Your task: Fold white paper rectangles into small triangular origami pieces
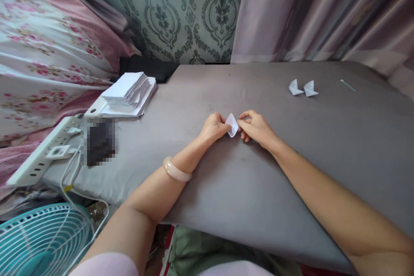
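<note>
A small white folded paper [231, 124], diamond-shaped from here, is held just above the grey cloth surface. My left hand [216, 126] pinches it at its left side, thumb lying across the front; a pale bangle circles that wrist. At its right corner, the thumb and forefinger of my right hand [255, 127] are closed on the edge, with the other fingers curled beneath. Two finished-looking paper boats, a left one [295, 88] and a right one [310, 89], stand side by side farther back on the right.
Stacked white paper [124, 90] sits at the left by a black item [147, 68]. A power strip [42, 155] with plugs and cables lies along the left edge, near a blurred dark object [101, 142]. A turquoise fan [45, 241] stands lower left. A thin stick [348, 85] lies far right.
</note>
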`<state>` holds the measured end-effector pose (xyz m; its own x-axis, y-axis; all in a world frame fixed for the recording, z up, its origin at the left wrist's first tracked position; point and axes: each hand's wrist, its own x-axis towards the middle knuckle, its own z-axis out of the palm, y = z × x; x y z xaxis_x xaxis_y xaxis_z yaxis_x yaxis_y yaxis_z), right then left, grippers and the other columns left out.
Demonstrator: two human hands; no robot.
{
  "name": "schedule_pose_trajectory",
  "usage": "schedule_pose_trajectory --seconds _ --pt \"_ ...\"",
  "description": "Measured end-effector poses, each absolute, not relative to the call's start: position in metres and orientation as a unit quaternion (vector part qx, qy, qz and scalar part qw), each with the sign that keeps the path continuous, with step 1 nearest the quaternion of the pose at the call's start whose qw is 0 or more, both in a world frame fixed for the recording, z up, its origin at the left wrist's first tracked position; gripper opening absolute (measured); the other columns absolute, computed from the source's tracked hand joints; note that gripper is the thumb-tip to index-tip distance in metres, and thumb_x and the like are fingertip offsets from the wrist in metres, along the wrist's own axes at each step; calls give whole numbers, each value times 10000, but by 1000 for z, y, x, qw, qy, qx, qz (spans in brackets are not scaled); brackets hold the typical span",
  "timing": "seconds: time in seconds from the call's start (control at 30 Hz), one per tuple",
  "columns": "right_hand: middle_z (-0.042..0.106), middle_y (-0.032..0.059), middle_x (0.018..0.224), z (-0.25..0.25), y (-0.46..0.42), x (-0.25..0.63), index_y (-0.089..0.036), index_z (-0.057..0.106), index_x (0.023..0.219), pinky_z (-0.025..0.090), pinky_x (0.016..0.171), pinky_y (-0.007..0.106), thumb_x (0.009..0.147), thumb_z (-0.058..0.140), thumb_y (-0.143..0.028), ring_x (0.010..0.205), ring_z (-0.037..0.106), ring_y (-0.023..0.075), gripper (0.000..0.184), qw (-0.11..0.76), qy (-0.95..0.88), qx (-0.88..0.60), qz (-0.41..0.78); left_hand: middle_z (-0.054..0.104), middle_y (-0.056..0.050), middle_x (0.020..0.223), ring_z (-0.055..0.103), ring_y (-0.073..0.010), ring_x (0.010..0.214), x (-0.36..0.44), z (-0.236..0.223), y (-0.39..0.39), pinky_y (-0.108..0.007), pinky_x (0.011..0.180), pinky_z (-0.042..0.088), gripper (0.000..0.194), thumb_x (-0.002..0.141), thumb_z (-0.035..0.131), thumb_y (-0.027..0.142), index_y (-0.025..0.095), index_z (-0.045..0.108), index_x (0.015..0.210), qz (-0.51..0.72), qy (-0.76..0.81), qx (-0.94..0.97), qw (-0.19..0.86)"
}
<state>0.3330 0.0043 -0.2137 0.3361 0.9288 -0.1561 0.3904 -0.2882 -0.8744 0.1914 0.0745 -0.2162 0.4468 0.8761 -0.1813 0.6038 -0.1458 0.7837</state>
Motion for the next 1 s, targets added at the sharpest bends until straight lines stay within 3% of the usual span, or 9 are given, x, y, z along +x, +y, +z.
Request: schedule_pose_trajectory --seconds 0.1,0.2,0.33,0.6,0.77,1.0 --pt "641 -20 639 -211 -8 329 -196 594 979 460 564 237 772 499 -173 517 586 119 229 383 -549 -708 225 577 0 573 546 -132 541 191 -216 72 -228 513 405 119 665 597 201 176 571 779 180 500 747 400" --pt "708 38 802 -206 -18 322 -202 678 896 458 726 273 790 484 -174 732 643 167 223 292 -643 -698 116 604 -15 578 549 -132 516 191 -211 68 -231 500 413 95 678 590 211 172 575 764 180 497 750 397" --pt "721 71 977 -199 -24 318 -209 714 926 428 780 300 816 456 -176 895 645 219 283 188 -683 -703 70 624 -32 552 533 -128 421 190 -207 65 -238 447 420 103 686 564 200 150 601 768 154 492 738 435" --pt "699 35 962 -195 -32 330 -237 694 1087 401 740 282 826 460 -179 821 616 180 356 152 -734 -657 85 623 -34 552 500 -102 359 190 -208 66 -201 367 375 129 670 567 176 119 612 776 144 484 715 484" --pt "657 31 856 -202 -33 329 -232 702 1027 389 688 278 837 477 -211 748 585 164 295 169 -742 -644 80 647 -52 590 525 -109 379 191 -211 67 -198 369 390 163 680 557 175 107 610 818 136 492 715 478" --pt "676 38 906 -211 -31 331 -225 703 1038 394 704 280 845 472 -195 745 581 157 303 207 -737 -639 70 624 -26 555 530 -121 368 191 -219 70 -199 340 382 159 674 533 168 124 590 815 135 497 715 473"
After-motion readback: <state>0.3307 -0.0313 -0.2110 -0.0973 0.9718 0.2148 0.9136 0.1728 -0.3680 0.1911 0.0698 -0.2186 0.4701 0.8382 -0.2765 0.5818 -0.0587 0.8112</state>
